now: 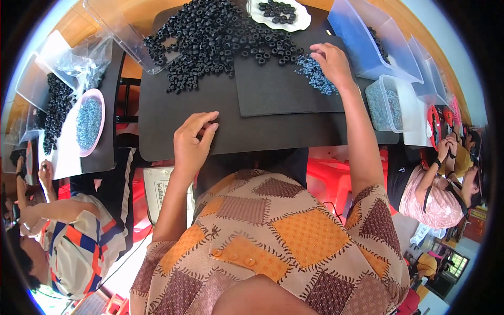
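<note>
A heap of black ring-shaped beads (210, 37) covers the far part of the dark table. On a dark mat (283, 94) lies a smaller pile of tiny blue beads (312, 72). My right hand (333, 64) is over the right side of this pile, its fingers loosely bent with a gap between the tips; nothing shows in them. Left of the mat, my left hand (194, 139) hovers at the near part of the table, thumb and forefinger apart, holding nothing visible. Its other fingers are curled and partly hidden.
A white dish (299, 20) with black beads stands at the far edge. To the right are a blue-tinted bin (367, 47) and a clear tub (375, 105) of pale blue beads. A pink-rimmed bowl (98, 113) sits on the left table. People sit at both sides.
</note>
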A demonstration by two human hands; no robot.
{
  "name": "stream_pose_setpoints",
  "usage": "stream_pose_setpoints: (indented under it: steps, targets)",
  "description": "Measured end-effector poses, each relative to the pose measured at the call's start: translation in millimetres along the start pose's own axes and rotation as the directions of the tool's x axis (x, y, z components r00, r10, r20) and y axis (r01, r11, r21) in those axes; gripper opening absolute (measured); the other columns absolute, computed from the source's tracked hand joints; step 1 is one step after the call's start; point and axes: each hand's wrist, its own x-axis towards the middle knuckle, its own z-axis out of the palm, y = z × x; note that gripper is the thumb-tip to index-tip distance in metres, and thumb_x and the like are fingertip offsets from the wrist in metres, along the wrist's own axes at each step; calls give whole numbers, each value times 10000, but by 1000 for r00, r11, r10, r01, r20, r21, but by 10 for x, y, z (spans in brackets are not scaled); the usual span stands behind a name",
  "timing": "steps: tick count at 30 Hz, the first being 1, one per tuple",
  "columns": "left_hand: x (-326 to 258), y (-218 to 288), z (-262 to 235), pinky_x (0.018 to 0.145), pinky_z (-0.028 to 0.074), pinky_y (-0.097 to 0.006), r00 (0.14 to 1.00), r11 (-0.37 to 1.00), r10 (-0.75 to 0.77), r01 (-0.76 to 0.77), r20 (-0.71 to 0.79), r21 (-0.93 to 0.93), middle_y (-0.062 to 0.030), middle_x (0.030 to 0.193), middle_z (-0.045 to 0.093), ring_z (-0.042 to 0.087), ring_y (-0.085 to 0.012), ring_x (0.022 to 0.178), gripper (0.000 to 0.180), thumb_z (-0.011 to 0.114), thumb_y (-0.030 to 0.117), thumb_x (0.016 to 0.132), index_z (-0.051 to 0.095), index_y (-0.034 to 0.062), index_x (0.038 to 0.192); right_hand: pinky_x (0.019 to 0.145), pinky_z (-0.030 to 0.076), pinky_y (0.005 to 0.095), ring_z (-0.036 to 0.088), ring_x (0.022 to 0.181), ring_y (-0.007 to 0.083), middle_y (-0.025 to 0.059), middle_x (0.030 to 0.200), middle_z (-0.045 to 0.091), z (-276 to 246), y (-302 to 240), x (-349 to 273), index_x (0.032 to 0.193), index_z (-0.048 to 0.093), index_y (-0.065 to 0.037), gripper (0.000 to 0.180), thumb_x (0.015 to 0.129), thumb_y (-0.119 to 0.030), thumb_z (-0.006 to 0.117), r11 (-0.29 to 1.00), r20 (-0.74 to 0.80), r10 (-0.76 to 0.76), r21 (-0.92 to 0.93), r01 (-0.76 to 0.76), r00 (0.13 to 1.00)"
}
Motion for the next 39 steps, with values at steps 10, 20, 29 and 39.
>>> stream_pose_setpoints:
  steps: [10,20,29,39]
  targets:
    - [3,39,-33,664,516,-258,999,999,-34,33,24,40,-100,1007,713,643,-149,728,200,686,-6,870,718,16,1066,693,483,268,597,736,96,24,764,624,-261,-150,152,876,622,-4,79,836,6,690,963,390,43,228,-142,920]
    - [51,39,-40,681,506,-249,996,998,-66,67,57,-10,-88,1001,712,642,-136,759,219,682,-5,869,718,18,1085,814,484,223,602,866,57,-4,939,651,-322,-141,-123,961,614,-35,127,877,45,666,730,373,63,616,-297,926]
    - [556,444,367,816,532,-267,986,974,25,12,163,-225,-66,1079,702,653,-124,935,322,714,81,891,660,26,1204,760,528,224,654,824,71,13,891,703,-118,-1009,-328,948,661,-38,132,845,24,715,554,270,-25,805,-212,962]
    - [817,90,596,799,525,-239,904,670,-190,405,384,-623,-39,1001,700,636,-86,891,225,732,155,916,686,28,1096,703,527,260,643,772,92,17,863,702,88,-1364,-498,942,681,-40,174,794,4,762,691,67,-135,722,46,989]
